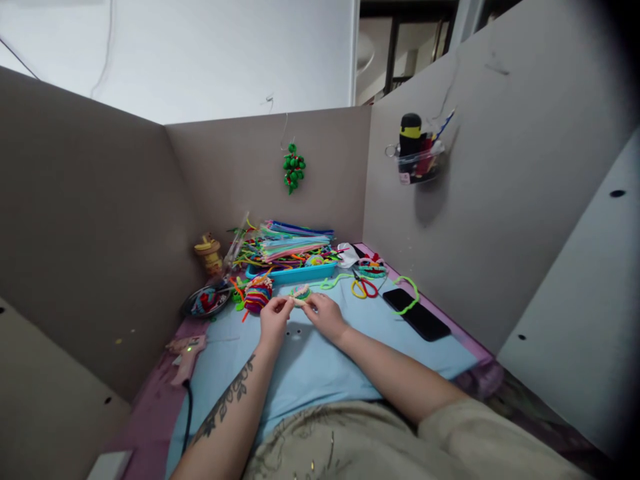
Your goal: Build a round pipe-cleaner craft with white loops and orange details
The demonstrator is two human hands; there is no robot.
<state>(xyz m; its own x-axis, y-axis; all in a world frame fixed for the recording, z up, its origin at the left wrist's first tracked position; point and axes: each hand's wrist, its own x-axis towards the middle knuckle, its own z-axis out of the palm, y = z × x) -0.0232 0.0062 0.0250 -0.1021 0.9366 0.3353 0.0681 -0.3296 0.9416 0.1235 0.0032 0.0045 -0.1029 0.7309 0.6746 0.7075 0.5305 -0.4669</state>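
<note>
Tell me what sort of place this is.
Probably a small craft workstation walled in by plain partition panels. A blue tray holds a stack of coloured pipe cleaners, scissors lie on the blue mat, and both hands, left hand and right hand, hold a small pipe-cleaner piece.

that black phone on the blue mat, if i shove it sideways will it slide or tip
The black phone lies flat and thin on the blue mat, so tipping seems unlikely. It would probably slide as one stiff slab, though the cloth-like mat may drag on it. A green pipe cleaner curls over its far end and would likely move along with it.
</note>
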